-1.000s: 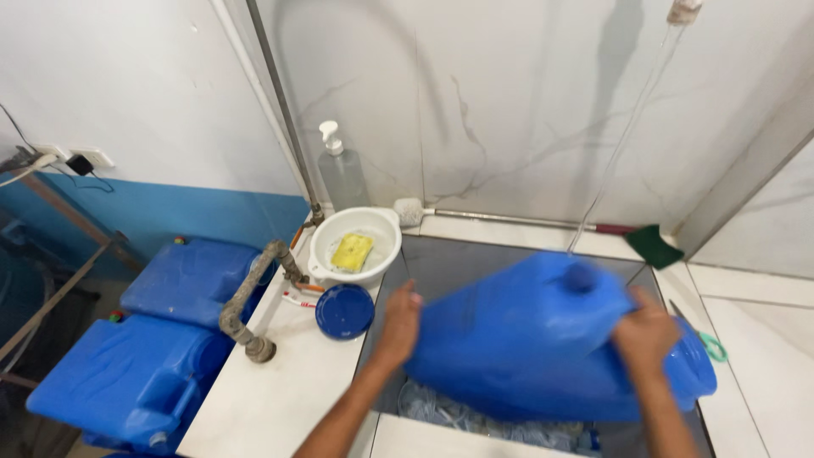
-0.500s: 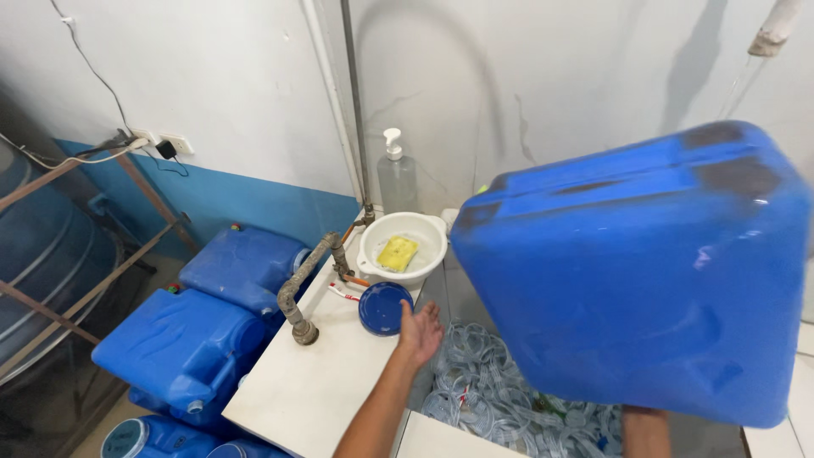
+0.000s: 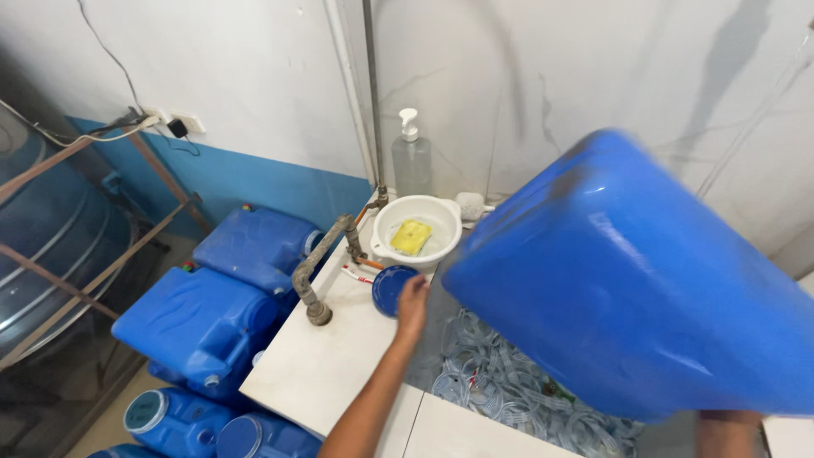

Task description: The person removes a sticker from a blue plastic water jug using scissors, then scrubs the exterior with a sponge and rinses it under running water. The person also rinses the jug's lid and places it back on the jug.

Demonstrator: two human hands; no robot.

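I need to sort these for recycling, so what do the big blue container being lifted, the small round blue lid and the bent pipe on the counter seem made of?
The big blue container looks like glossy moulded plastic, with a sheen on its side. The small round blue lid, under the left hand, looks like the same plastic. The bent pipe looks like dull grey metal with threaded elbows, possibly galvanised steel.

jerrycan [image 3: 644,280]: bright blue, plain, pale glare streaks
round cap [image 3: 392,290]: dark blue
basin [image 3: 441,222]: white
sponge [image 3: 410,237]: yellow
dispenser bottle [image 3: 411,163]: clear, white pump
pipe [image 3: 315,270]: dull grey-brown
counter [image 3: 331,365]: white
stacked jerrycans [image 3: 203,322]: blue
wall [image 3: 254,76]: white above, blue band below
sink floor [image 3: 500,382]: grey, pale looping line pattern
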